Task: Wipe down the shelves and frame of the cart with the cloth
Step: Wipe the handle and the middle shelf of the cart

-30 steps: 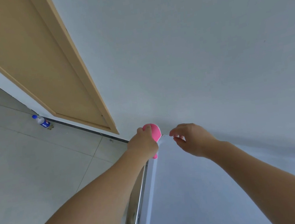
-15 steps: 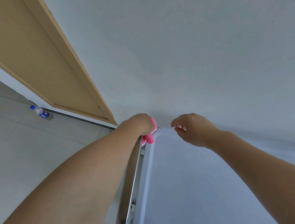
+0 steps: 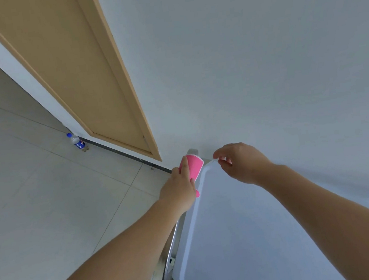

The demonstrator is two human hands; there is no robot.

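The cart's white top shelf (image 3: 237, 238) fills the lower middle, with a shiny metal frame rail (image 3: 170, 258) along its left edge and a post top (image 3: 193, 151) at the far left corner. My left hand (image 3: 179, 187) grips a pink cloth (image 3: 194, 167), pressed against the frame at that far corner. My right hand (image 3: 240, 163) pinches the shelf's far rim just to the right of the cloth, thumb and fingers closed on the edge. The lower shelves are hidden under the top one.
A white wall (image 3: 262, 60) rises right behind the cart. A tan door (image 3: 73, 72) stands to the left. On the pale tiled floor (image 3: 34, 193) a small blue-capped bottle (image 3: 76, 140) lies by the skirting.
My left hand has slid back along the frame rail, and the pink cloth now shows above it at the corner post. My right hand stays on the far rim.
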